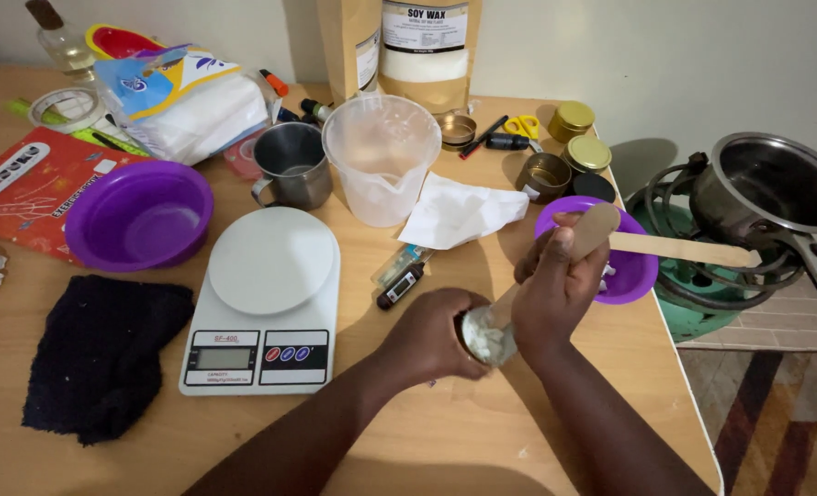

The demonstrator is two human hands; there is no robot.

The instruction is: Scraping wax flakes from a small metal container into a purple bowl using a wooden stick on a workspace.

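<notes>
Our hands, left wrapped around the small tin above the counter, right gripping the wooden spatula, should press the white wax down gently, tin held steady.

Single head-worn view, looking steeply down and forward over the counter from close range. Hands low and centre-right, near the lens. Wall along the top edge, stove at right.
</notes>
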